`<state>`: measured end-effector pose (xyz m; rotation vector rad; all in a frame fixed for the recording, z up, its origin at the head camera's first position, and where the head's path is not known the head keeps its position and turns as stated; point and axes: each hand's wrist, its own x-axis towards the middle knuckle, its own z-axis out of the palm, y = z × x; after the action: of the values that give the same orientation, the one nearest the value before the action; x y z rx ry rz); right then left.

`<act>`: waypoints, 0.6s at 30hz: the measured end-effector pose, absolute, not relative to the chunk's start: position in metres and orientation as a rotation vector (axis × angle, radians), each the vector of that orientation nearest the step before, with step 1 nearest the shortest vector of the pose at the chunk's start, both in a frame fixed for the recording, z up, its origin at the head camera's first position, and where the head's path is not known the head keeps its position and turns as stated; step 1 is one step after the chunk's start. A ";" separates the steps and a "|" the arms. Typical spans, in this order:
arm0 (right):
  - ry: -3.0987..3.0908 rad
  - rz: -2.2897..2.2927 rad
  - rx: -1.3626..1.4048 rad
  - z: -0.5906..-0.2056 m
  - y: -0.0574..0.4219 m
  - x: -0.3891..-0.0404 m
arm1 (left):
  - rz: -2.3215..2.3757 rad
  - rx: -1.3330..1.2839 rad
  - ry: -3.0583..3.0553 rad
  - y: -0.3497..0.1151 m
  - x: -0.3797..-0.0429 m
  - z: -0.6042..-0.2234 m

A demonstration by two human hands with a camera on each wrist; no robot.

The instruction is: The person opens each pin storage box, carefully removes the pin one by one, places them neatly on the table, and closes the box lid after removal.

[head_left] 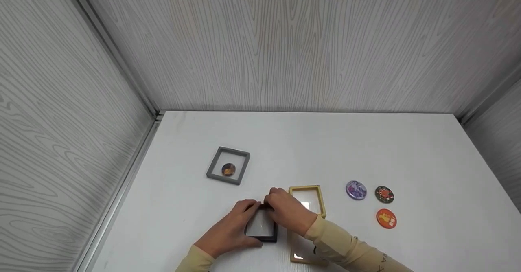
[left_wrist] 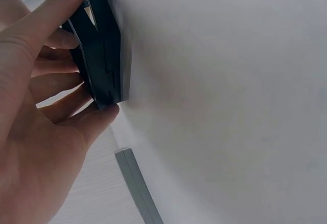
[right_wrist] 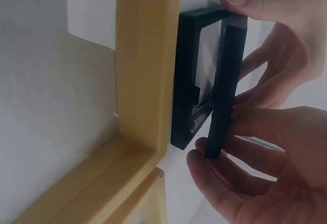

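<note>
A small black display frame (head_left: 267,238) with a clear window lies between both hands at the front of the table. Seen from the right wrist, its two black halves (right_wrist: 229,81) stand partly apart, spread at an angle. My left hand (head_left: 232,229) grips the frame from its left side, thumb at the near edge and fingers toward the far edge. At the far right corner, my right hand (head_left: 290,210) pinches the edge of one half between thumb and fingers. Part of the far edge is hidden under the fingers.
Under the right forearm lie a gold frame (head_left: 304,187) and a second gold-edged one (head_left: 302,260). Farther back, a round badge (head_left: 228,169) sits inside a grey frame (head_left: 223,178). To the right are purple (head_left: 356,190), dark (head_left: 384,194) and orange (head_left: 386,218) badges.
</note>
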<state>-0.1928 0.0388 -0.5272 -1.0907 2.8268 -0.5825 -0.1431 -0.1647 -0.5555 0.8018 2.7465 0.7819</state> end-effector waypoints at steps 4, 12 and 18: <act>2.847 -0.547 -1.087 -0.528 0.039 -0.193 | 0.784 0.794 2.732 -0.164 -0.143 -0.555; 2.882 -0.547 -1.116 -0.536 0.038 -0.197 | 0.728 0.874 2.773 -0.164 -0.142 -0.555; 2.881 -0.555 -1.115 -0.537 0.037 -0.197 | 0.719 0.870 2.770 -0.163 -0.143 -0.556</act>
<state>-0.1969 0.0366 -0.5371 -1.1154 2.8808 -0.5554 -0.1426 -0.1635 -0.5562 0.8698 2.7700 0.7190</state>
